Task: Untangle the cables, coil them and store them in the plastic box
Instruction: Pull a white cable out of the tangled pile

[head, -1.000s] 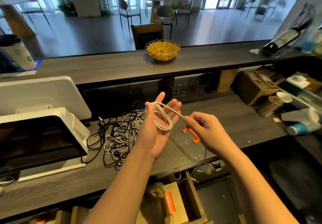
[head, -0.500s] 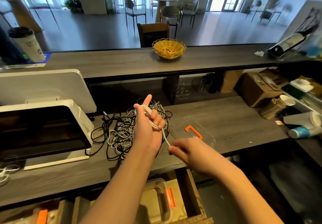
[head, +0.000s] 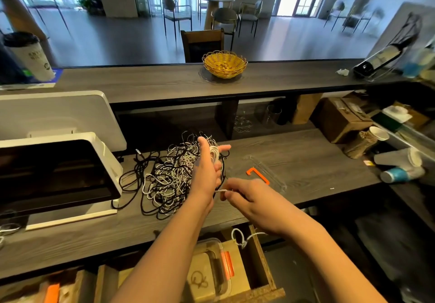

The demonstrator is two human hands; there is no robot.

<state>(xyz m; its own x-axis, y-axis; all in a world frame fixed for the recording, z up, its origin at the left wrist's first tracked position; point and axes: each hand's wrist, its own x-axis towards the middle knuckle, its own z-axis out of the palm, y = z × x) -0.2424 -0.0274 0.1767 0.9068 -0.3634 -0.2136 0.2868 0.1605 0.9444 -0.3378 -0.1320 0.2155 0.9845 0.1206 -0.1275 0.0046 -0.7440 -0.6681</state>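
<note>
While a thin white cable [head: 213, 153] is wound in loops around the raised left hand [head: 207, 170], its free end is pinched by the right hand [head: 249, 199] just beside the left wrist. Behind both hands, a tangled heap of black and white cables [head: 169, 175] is spread on the dark wooden table [head: 306, 163], near a clear plastic lid with an orange clip [head: 257, 175]. A clear plastic box [head: 211, 269] is seen below the table edge.

Dark wood counter [head: 306, 161] — tangled cables [head: 169, 173]; clear lid [head: 270, 175]; white terminal [head: 58, 173].
</note>
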